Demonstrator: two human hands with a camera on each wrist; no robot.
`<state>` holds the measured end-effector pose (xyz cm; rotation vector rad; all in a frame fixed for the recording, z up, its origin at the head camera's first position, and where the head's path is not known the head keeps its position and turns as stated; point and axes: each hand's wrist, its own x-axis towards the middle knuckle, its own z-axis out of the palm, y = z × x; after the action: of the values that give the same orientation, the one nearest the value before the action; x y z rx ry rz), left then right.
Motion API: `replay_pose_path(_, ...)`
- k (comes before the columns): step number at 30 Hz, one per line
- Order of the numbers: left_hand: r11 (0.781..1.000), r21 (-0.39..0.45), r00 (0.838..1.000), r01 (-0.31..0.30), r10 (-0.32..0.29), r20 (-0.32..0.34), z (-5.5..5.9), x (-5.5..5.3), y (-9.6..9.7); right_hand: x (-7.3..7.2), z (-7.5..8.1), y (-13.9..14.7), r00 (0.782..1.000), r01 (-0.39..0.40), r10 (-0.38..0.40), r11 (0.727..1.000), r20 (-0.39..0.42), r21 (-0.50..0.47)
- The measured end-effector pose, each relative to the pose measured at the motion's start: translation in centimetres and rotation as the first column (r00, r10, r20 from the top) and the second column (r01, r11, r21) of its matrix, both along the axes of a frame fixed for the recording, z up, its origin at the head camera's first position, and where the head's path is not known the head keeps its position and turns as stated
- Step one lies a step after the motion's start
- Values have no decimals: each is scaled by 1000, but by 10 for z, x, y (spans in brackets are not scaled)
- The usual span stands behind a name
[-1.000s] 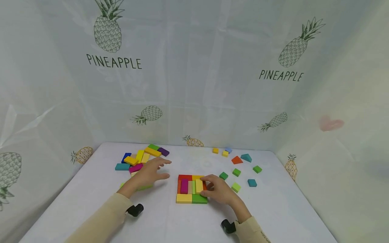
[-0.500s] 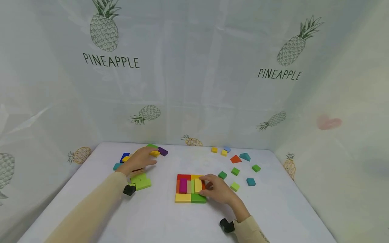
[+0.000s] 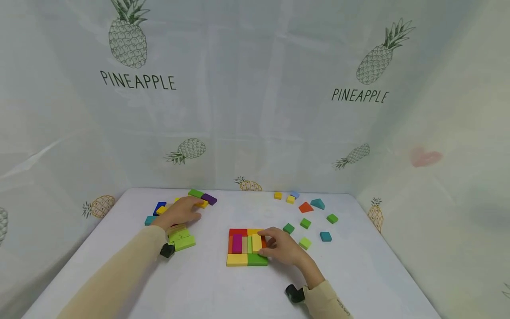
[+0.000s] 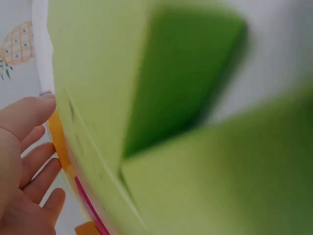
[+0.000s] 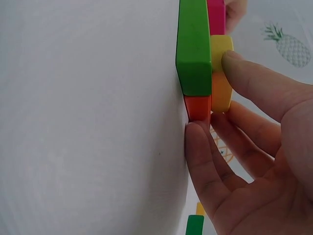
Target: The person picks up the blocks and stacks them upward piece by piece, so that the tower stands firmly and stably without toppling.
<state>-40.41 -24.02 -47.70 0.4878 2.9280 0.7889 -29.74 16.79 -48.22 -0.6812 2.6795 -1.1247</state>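
Note:
Building blocks form a low rectangular layout in the middle of the table, with a magenta block and a yellow block raised on top. My right hand holds the yellow block by its right side; in the right wrist view the thumb presses on it, while a finger reaches down beside the orange block. Over the block pile at the left is my left hand, its fingertips close to a yellow-orange block. Its fingers are loosely bent in the left wrist view, with light green blocks filling the foreground.
Around the left hand lie a purple block, a green block, a blue block and light green blocks. Small cubes and triangles, including a red-orange one, are scattered at the right. A patterned curtain hangs behind.
My left hand has moved left and back from beside the layout to the far part of the pile, then stayed nearly still there. The right hand keeps its hold on the yellow block.

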Motion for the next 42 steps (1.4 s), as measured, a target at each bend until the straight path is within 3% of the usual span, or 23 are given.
replay_pose_path(4,998,57,1000,12,-14,25,1,6,7,-1,-2,0,1000,6,-6,1000,8,2)
replay_pose_path(11,999,-26,999,42,-42,-6,0,6,8,0,-1,-1,1000,6,-5,1000,23,-8)
replay_pose_path(15,999,-4,999,33,-33,16,0,7,6,0,-1,-1,1000,4,-4,1000,23,-6)
replay_pose_path(21,996,4,996,84,-84,-28,0,7,8,-1,-2,1,1000,12,-12,1000,24,-8)
replay_pose_path(27,993,-1,993,114,-114,-12,-3,9,16,1,-3,1,1000,14,-14,1000,25,-7)
replay_pose_path(35,987,-48,986,156,-158,-43,9,21,34,1,-1,1,1000,-3,4,1000,13,-4)
replay_pose_path(39,974,-33,968,224,-226,-113,19,31,48,0,1,1,1000,-18,17,1000,8,6)
replay_pose_path(42,950,-23,934,311,-310,-178,24,40,60,-1,2,1,1000,-24,24,1000,13,16)
